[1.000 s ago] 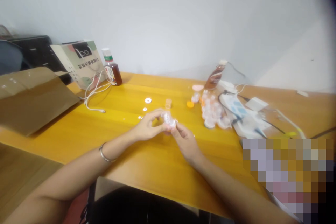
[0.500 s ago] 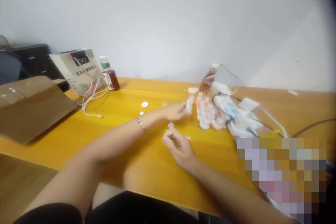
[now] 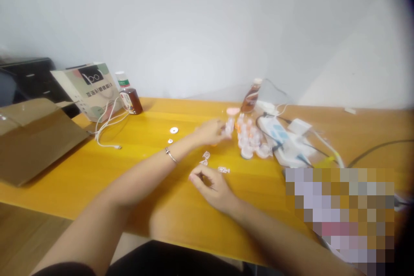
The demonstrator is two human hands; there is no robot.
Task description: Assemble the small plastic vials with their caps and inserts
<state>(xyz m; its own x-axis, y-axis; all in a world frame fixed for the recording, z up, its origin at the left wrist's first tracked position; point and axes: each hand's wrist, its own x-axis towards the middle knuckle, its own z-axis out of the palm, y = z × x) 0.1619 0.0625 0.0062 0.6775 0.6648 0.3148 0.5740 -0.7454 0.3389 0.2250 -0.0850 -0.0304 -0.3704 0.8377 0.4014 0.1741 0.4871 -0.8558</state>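
Note:
My left hand [image 3: 211, 132] reaches across the table with its fingers bent against a small clear plastic container [image 3: 229, 127]; blur hides the exact grip. Just right of it stands a cluster of clear round plastic containers [image 3: 248, 140], some with orange in them. My right hand [image 3: 211, 185] rests nearer me, thumb and fingers curled together; anything between them is too small to make out. Beyond its knuckles lie small white openwork pieces [image 3: 206, 155] and another flat white cut-out piece [image 3: 224, 170]. A white disc [image 3: 174, 130] and a smaller white round piece [image 3: 170, 141] lie left of my left hand.
At the left are a cardboard box [image 3: 39, 138], a printed paper bag [image 3: 92, 90], a brown bottle [image 3: 131, 100] and a white cable [image 3: 108, 125]. A drink bottle [image 3: 251, 97], pink piece [image 3: 233, 111] and power strip [image 3: 274, 131] with cords stand right. A blurred-out patch covers the lower right.
The view has shifted slightly. My left hand has moved a little farther out against the clear container. My right hand has drawn back left and nearer me, uncovering more of the white pieces.

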